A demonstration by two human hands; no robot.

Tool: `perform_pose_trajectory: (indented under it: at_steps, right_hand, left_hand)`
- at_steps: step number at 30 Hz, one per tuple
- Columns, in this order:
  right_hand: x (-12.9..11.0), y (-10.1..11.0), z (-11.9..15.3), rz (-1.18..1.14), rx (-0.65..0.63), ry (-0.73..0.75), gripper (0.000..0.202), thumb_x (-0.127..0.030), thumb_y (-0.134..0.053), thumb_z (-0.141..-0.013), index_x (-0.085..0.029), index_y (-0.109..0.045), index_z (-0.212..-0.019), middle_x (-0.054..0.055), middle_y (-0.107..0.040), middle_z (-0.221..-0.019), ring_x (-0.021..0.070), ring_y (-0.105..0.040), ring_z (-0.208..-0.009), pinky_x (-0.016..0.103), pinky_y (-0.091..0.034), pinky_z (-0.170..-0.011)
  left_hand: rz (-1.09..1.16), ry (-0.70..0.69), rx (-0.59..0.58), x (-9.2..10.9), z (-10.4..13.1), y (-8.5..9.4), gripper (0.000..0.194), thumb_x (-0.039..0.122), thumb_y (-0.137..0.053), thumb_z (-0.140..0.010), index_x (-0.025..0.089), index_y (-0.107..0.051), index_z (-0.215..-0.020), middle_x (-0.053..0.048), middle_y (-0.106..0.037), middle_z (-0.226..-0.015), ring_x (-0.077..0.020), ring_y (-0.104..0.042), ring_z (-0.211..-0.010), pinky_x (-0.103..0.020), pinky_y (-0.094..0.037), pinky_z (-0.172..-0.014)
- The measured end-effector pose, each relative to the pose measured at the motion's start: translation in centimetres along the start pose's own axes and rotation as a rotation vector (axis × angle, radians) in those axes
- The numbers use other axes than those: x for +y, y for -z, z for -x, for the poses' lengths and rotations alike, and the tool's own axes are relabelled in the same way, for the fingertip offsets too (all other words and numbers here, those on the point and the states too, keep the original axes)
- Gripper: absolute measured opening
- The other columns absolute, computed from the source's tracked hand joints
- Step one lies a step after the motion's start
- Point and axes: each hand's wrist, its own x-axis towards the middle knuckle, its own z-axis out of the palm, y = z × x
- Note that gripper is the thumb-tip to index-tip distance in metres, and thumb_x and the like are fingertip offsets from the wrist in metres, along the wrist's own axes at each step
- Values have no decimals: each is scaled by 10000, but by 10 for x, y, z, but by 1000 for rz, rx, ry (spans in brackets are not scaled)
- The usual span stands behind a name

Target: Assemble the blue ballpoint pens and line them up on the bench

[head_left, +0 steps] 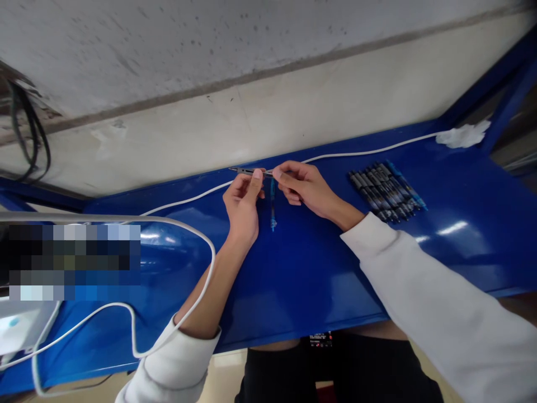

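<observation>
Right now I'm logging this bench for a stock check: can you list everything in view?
slim pen part: one, dark grey, pinched between both hands above the table
blue pen piece: one, blue, lying on the table between the hands
pens: a row, exact count unclear, dark with blue, right of the hands
white cable: one, white, along the table's back edge
white wad: one, white, far right corner
table: one, blue
wall: pale, behind
left hand: grip on the part
right hand: grip on the part

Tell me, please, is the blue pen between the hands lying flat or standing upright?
Lying flat: the blue pen rests lengthwise on the blue metal table.
</observation>
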Motion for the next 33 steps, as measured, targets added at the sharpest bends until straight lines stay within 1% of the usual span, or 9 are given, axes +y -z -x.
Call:
perform_pose_trajectory:
  at_steps: [3,7,12,14,17,22,25,29,33]
  right_hand:
    - [1,0,-1,49,47,58,437,-602,-891,-849,-223,-675,-885,-66,-529,-649,78,-420,-503,218,-333,-431]
    - [0,1,0,7,-7,27,433,-584,-871,-885,-197,-690,-816,-74,-454,-618,66,-333,-497,217,-298,-430]
    - [-4,0,-1,-83,3,-69,450,-583,-874,-882,-180,-700,-785,-108,-327,-562,62,-238,-474,222,-267,-415]
    - [-5,1,-2,-114,10,-108,451,-581,-879,-875,-178,-701,-781,-116,-312,-542,61,-227,-461,225,-267,-412]
    - [-6,3,-3,-156,12,-130,435,-563,-891,-866,-177,-706,-786,-115,-342,-524,59,-243,-448,223,-274,-416]
    - [-7,7,-5,-174,0,-167,468,-599,-842,-901,-179,-700,-752,-117,-331,-443,66,-243,-411,228,-282,-410]
    - [-8,6,-5,-165,5,-172,486,-622,-849,-887,-186,-683,-751,-119,-331,-445,67,-256,-403,232,-291,-406]
    - [-4,1,-4,-161,32,-106,488,-628,-884,-850,-200,-656,-794,-98,-430,-553,63,-328,-437,229,-313,-411]
    - [2,-2,-3,-93,77,0,451,-562,-943,-801,-224,-651,-866,-79,-523,-647,77,-423,-491,222,-362,-418]
  left_hand:
    - [-9,0,27,-1,0,0,348,524,-829,-930,222,-711,-806,-21,-721,-883,-126,-618,-728,-274,-498,-656]
    - [-18,3,27,-4,-1,1,363,540,-832,-923,219,-714,-800,-15,-703,-823,-128,-623,-717,-276,-500,-657]
    - [-12,-17,-8,-7,-1,3,292,507,-832,-933,227,-777,-870,-35,-763,-950,-119,-596,-709,-285,-509,-674]
    - [-23,-24,-21,-7,-1,2,266,502,-828,-936,239,-797,-905,-43,-783,-1029,-120,-590,-716,-288,-508,-672]
    - [-23,-29,-27,-7,0,1,246,499,-830,-933,253,-813,-936,-43,-790,-1079,-122,-594,-728,-288,-501,-670]
    - [-46,-56,-33,-6,1,0,258,504,-863,-900,251,-812,-907,-29,-778,-970,-129,-574,-712,-289,-501,-670]
    - [-69,-57,-29,-5,1,-1,279,528,-851,-906,253,-807,-919,-23,-755,-923,-132,-564,-700,-290,-494,-663]
    - [-23,-33,20,-3,0,-1,309,542,-838,-916,243,-762,-892,-10,-707,-867,-129,-589,-703,-282,-479,-640]
    - [41,6,42,-1,-2,-1,355,532,-833,-925,228,-689,-812,0,-661,-820,-122,-593,-695,-272,-478,-614]
